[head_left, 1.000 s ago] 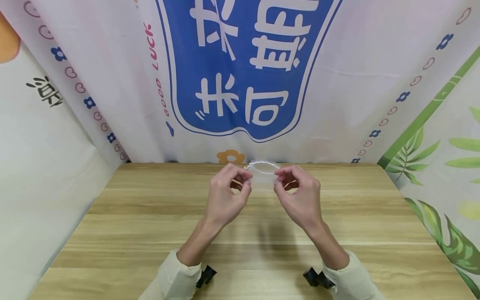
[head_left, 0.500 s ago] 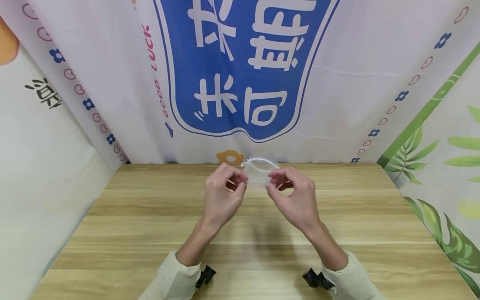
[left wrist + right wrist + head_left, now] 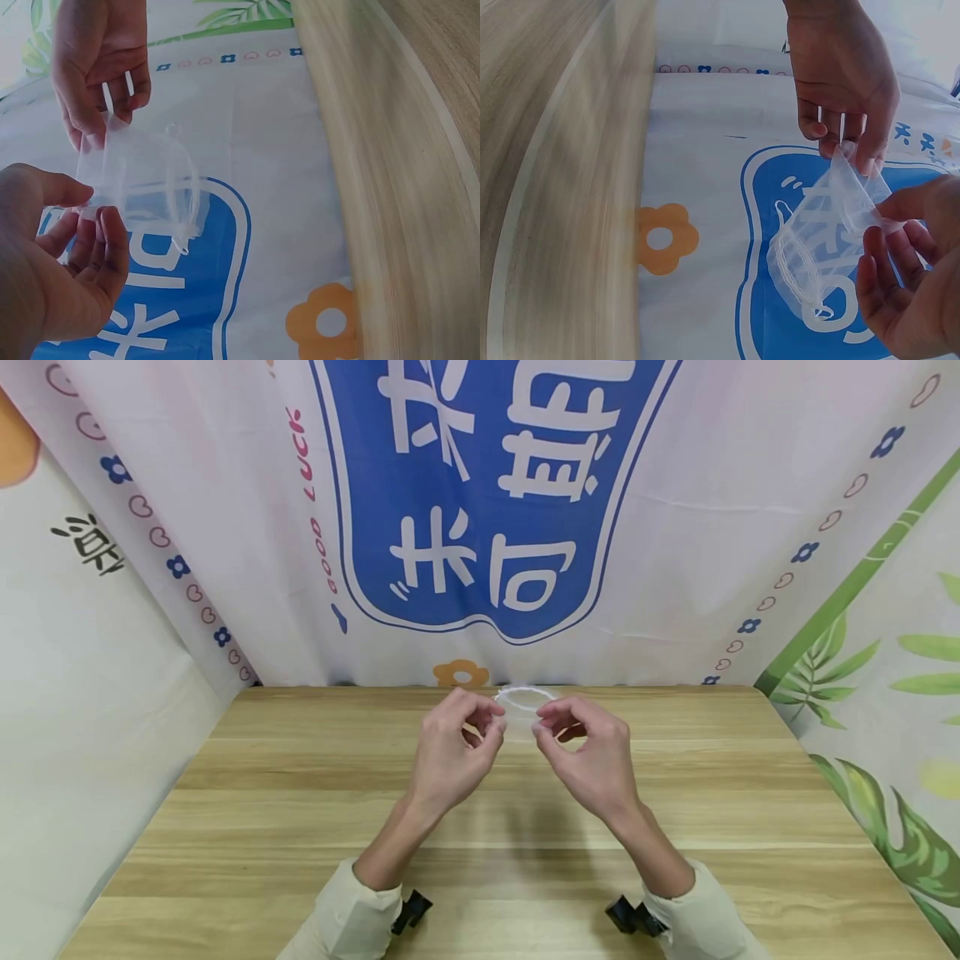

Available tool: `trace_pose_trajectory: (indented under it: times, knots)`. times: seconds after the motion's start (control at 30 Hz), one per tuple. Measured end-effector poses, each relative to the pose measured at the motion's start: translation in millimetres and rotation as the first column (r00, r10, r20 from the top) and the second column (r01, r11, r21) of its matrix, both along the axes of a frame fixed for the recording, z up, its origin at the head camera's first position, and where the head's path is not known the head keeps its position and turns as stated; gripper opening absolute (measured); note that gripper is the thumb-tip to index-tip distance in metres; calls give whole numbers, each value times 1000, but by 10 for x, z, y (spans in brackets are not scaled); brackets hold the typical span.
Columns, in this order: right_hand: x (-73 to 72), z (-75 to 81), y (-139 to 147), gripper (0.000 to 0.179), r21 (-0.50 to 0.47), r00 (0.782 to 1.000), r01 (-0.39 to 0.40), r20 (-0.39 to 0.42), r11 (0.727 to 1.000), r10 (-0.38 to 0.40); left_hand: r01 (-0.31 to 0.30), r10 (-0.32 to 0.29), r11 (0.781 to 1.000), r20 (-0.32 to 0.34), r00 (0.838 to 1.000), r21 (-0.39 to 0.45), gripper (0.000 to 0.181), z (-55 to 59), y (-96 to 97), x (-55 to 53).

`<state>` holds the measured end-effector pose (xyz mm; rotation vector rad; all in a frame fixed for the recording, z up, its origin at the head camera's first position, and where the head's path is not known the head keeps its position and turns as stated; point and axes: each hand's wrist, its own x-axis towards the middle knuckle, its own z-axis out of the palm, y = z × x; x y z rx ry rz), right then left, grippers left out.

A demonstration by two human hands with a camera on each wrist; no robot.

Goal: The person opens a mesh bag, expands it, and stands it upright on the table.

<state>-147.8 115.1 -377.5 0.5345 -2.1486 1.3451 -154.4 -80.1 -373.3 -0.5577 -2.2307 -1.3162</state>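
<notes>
Left hand, right hand pinching sheer drawstring pouch, end opposite drawcord; probably handling light, soft, slippery; best holding there

Bright, even light fills the head view, a soft shadow falling on the table and the sheer bag above it blurred. Both wrist views are dimmer, hazy, with glare in the upper corner farthest from the table, whose grain bows.
</notes>
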Motion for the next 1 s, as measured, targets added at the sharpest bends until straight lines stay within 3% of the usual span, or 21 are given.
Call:
trace_pose_trajectory:
  times: [0.27, 0.6, 1.0]
  knots:
    - [-24, -31, -12, 14, 35, 999, -12, 34, 999, 11, -4, 4, 1000, 32, 999, -1, 10, -11, 8, -16]
    - [-40, -131, -73, 13, 118, 996, -70, 63, 991, 63, -27, 27, 999, 9, 1000, -33, 8, -35, 9, -48]
    - [-18, -117, -92, 14, 128, 989, -126, 90, 984, 115, 26, -26, 999, 21, 999, -41, 7, -52, 4, -38]
